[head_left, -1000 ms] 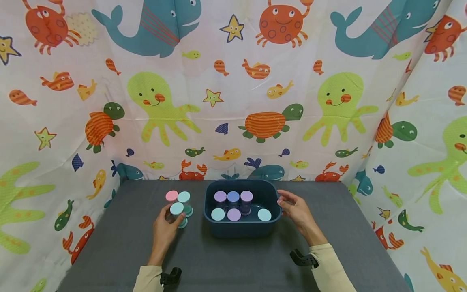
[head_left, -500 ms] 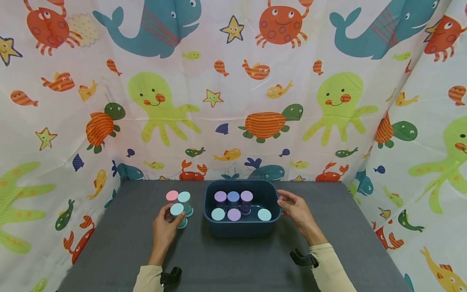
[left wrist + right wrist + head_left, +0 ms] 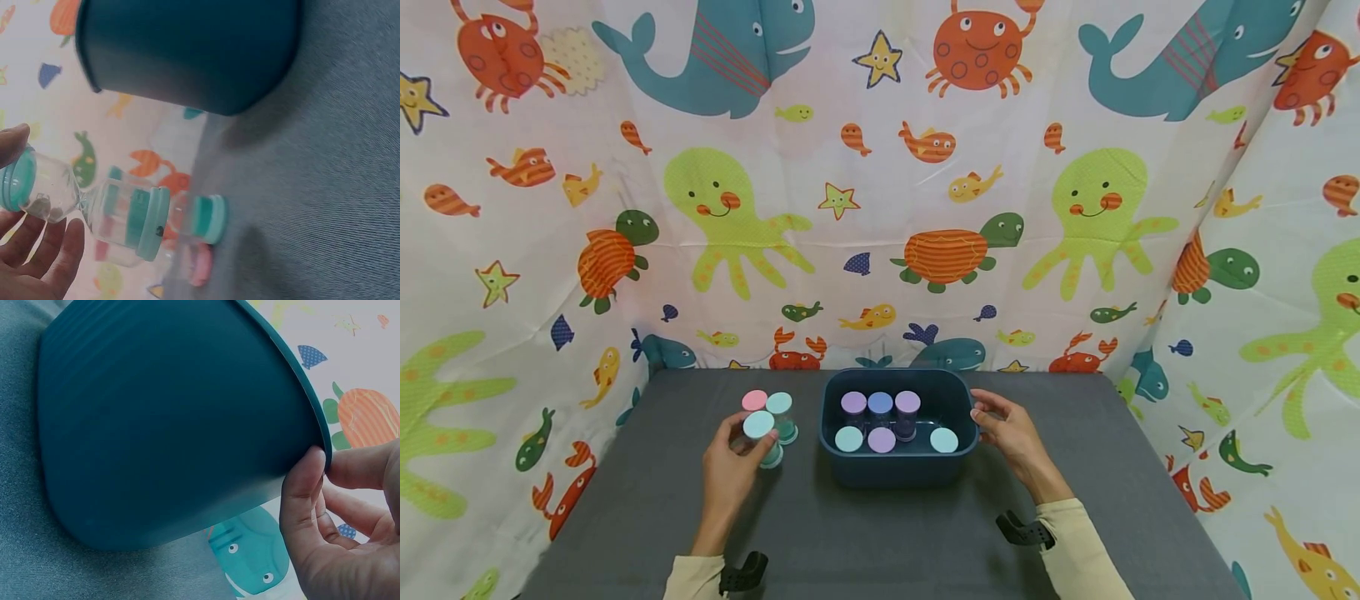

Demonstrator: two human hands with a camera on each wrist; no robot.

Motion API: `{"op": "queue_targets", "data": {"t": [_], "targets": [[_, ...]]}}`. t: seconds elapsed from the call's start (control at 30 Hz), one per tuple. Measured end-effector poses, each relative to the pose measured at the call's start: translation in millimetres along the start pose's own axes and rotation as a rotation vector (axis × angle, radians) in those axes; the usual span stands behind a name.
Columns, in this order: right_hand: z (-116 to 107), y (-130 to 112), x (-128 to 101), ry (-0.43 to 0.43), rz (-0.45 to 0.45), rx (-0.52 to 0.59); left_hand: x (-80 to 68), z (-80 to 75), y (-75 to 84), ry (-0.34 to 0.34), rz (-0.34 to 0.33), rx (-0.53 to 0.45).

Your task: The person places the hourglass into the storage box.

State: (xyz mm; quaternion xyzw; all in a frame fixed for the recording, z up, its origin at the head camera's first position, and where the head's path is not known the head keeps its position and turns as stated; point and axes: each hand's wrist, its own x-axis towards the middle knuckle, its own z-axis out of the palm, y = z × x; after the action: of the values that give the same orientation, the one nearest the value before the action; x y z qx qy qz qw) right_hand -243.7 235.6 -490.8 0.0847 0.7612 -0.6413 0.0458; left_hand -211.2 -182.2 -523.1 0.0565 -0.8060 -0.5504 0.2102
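Note:
My left hand (image 3: 724, 471) grips a clear sand timer (image 3: 759, 427) with teal end caps. In the left wrist view, thumb and fingers hold one end of the hourglass (image 3: 53, 181), and its other cap is raised off the grey cloth. Behind it stand a second teal-capped sand timer (image 3: 780, 405) and a pink-capped one (image 3: 755, 400), partly hidden. My right hand (image 3: 1018, 437) pinches the rim of a dark blue tub (image 3: 895, 473) at its right end, thumb outside, as the right wrist view shows.
Inside the tub stand several sand timers, among them a blue-capped one (image 3: 879, 405), a purple-capped one (image 3: 907, 404) and a teal-capped one (image 3: 943, 440). A grey cloth (image 3: 887, 542) covers the table. A sea-animal curtain (image 3: 865, 292) hangs behind and at both sides.
My left hand has lifted the teal-capped sand timer and shifted slightly left with it. The right hand and the tub have stayed in place.

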Motion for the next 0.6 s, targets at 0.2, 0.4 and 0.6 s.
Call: {"op": "queue_targets", "data": {"t": [0.2,0.4,0.6], "targets": [[0,0,-1,-0.005,-0.005,-0.005,-3.3,-7.9,16.2,-0.011,-0.004,-0.023],[1,-1,-1,0.000,-0.005,-0.008,-2.8,-12.6,37.4,-0.022,0.019,-0.041],[1,0,0,0.000,0.000,-0.003,1.7,-13.5,59.6,-0.053,0.054,-0.031]]}}
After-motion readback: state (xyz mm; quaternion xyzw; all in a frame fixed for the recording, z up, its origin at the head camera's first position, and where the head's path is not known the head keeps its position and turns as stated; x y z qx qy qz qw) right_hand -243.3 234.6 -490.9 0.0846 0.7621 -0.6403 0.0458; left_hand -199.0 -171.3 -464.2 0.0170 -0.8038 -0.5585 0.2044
